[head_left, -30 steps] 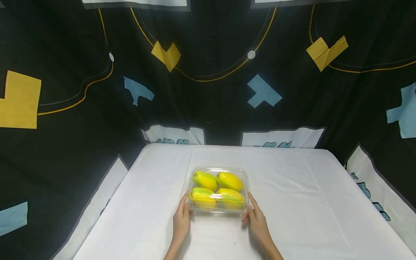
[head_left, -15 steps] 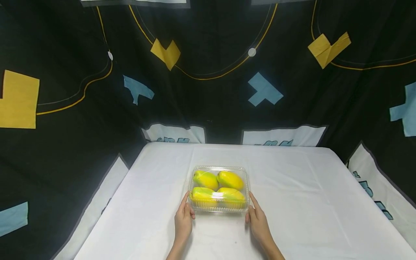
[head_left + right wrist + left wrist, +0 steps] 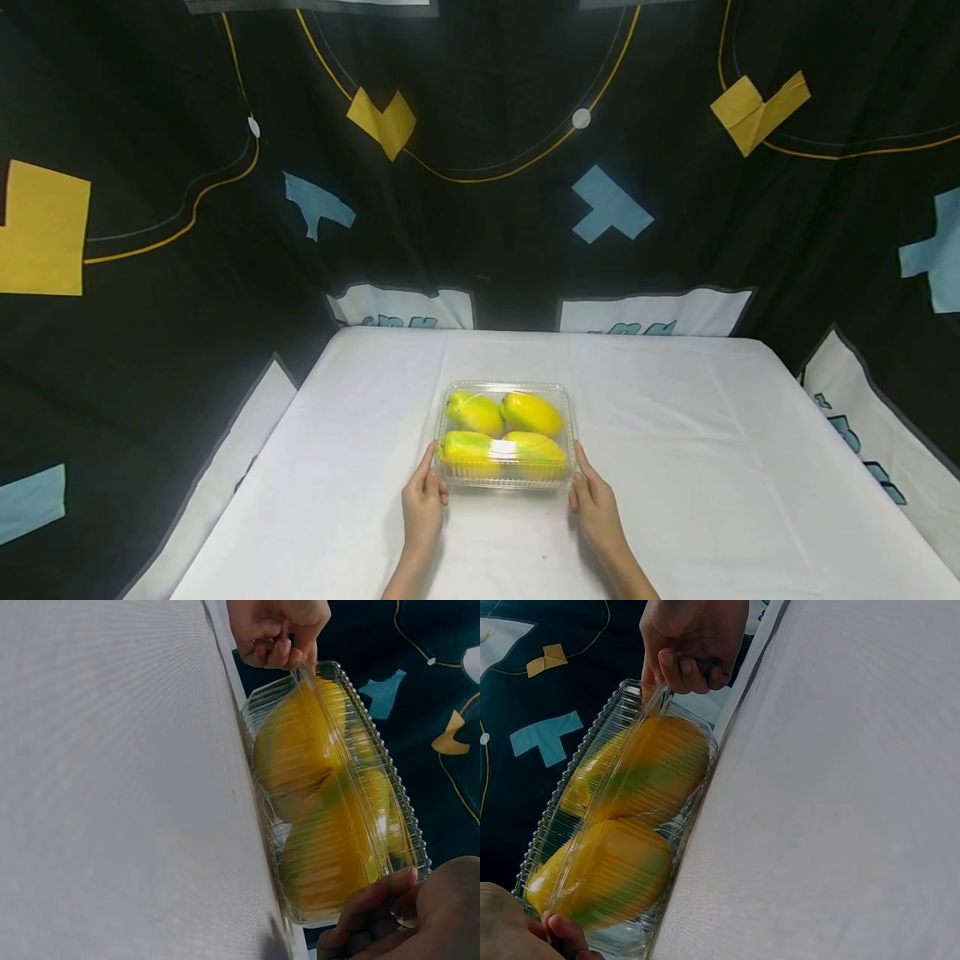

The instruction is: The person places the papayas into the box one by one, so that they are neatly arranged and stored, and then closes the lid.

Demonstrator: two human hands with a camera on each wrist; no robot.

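A clear plastic clamshell container (image 3: 504,478) with a closed lid sits near the middle of the white table, with several yellow-green mangoes (image 3: 531,414) inside. My left hand (image 3: 423,508) pinches its near left side between thumb and fingers. On the opposite side, my right hand (image 3: 597,510) pinches the edge in the same way. In the left wrist view, the right hand (image 3: 695,645) shows its lower fingers curled below the rim, while the left hand (image 3: 517,930) is partly cut off. The right wrist view shows the right hand (image 3: 420,911) at the rim's near corner.
A white cloth (image 3: 675,467) covers the table around the container. Behind and beside it hangs a dark curtain (image 3: 480,242) with yellow and blue patches. White panels (image 3: 652,317) with blue lettering line its lower part.
The right hand's lower fingers have drawn in slightly from under the container's front. The view has shifted a little. The container stays in almost the same place, held by both hands.
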